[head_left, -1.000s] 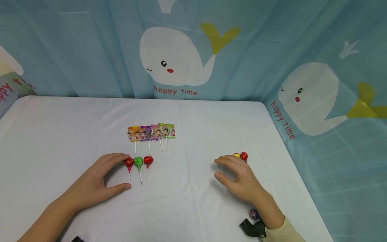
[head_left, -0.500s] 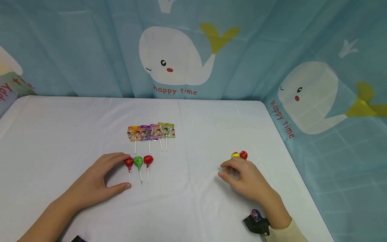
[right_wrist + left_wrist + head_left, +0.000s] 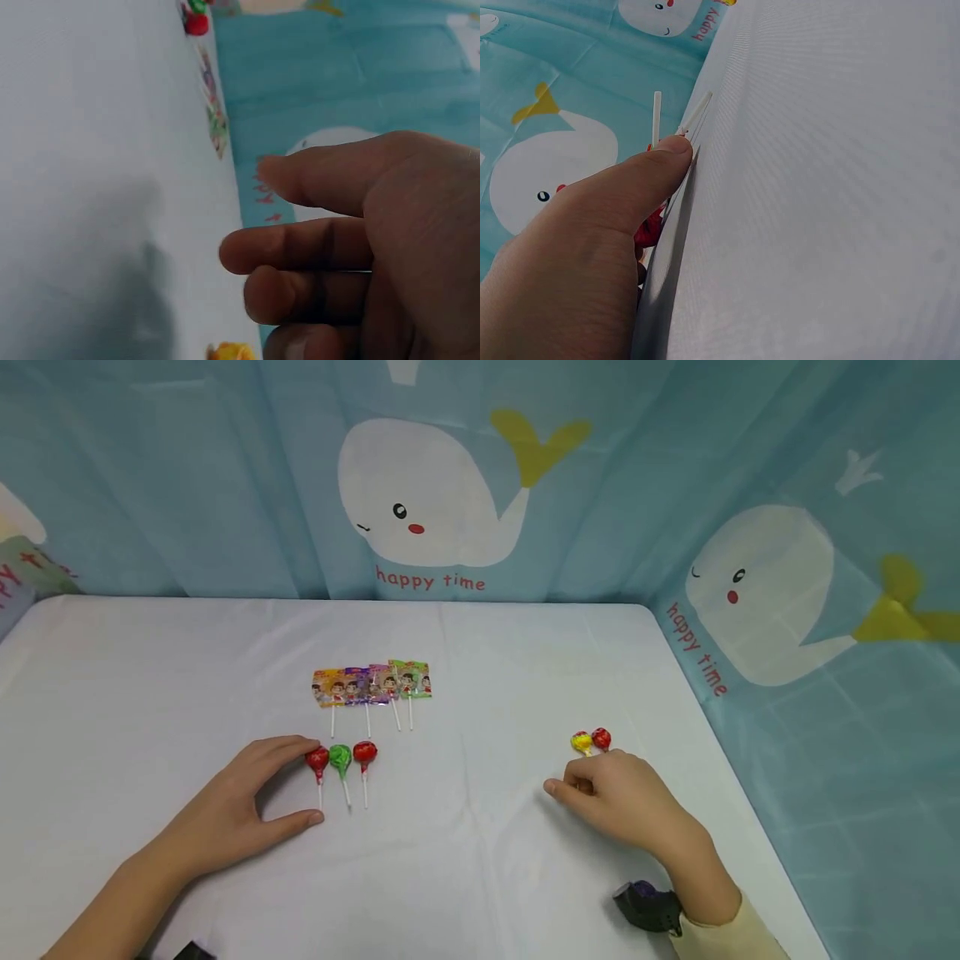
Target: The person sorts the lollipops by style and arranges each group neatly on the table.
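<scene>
My left hand (image 3: 236, 806) rests on the cloth, its fingertips touching the head of a red lollipop (image 3: 318, 757). Its thumb (image 3: 652, 169) lies apart, close by that lollipop's stick. To the right of it lie a green lollipop (image 3: 341, 756) and another red lollipop (image 3: 365, 752), in a row. Over the table at right, my right hand (image 3: 633, 802) hangs with loosely bent fingers; in the right wrist view nothing shows between thumb and fingers. Just beyond its knuckles are a yellow lollipop (image 3: 581, 742) and a red lollipop (image 3: 602, 739), their sticks mostly hidden by the hand.
Several flat-wrapped lollipops (image 3: 372, 685) lie overlapping behind the row. A dark purple lollipop (image 3: 643, 888) shows partly behind the black wrist device (image 3: 648, 910). A white cloth covers the table (image 3: 465, 868); a blue whale-print curtain (image 3: 622, 527) stands behind and at right.
My right hand has shifted slightly right and toward me, its fingers bending in more, which uncovers the yellow and red lollipop heads. The left hand keeps its place.
</scene>
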Action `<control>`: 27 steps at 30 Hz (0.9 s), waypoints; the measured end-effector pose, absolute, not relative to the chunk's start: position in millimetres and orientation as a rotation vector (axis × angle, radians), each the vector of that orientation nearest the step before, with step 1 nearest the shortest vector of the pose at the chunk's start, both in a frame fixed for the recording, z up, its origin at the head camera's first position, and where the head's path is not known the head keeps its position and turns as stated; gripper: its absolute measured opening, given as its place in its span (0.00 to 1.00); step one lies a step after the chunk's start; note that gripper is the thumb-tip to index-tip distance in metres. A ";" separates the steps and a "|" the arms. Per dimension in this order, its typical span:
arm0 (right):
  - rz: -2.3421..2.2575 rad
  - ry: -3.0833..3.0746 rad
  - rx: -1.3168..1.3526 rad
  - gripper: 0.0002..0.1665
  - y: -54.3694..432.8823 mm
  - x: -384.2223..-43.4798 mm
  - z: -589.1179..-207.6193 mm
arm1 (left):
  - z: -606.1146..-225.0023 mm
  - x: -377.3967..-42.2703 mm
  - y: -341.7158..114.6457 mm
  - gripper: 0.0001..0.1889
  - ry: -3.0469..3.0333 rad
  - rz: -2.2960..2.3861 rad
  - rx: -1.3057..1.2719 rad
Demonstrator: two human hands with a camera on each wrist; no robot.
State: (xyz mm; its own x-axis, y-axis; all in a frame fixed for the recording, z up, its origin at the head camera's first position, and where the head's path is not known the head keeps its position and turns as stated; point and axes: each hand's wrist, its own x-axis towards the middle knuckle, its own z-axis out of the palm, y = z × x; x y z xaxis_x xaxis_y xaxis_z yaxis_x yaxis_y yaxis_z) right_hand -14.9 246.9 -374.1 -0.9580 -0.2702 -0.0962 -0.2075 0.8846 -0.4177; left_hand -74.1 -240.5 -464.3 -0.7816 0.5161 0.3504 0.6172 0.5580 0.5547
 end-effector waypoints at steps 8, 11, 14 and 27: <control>-0.606 2.766 -0.594 0.19 218.7 -68.5 -348.8 | -465.1 -75.6 -241.9 0.49 -2.624 -1.041 -0.966; -0.580 2.743 -0.659 0.20 202.6 -97.8 -340.0 | -465.0 -75.4 -241.6 0.49 -2.625 -1.051 -0.974; -0.526 2.760 -0.693 0.19 192.9 -117.0 -327.3 | -467.0 -76.0 -240.6 0.49 -2.630 -1.064 -0.985; -0.612 2.925 -0.586 0.07 271.7 -52.5 -297.6 | -465.6 -77.1 -240.1 0.48 -2.630 -1.057 -0.979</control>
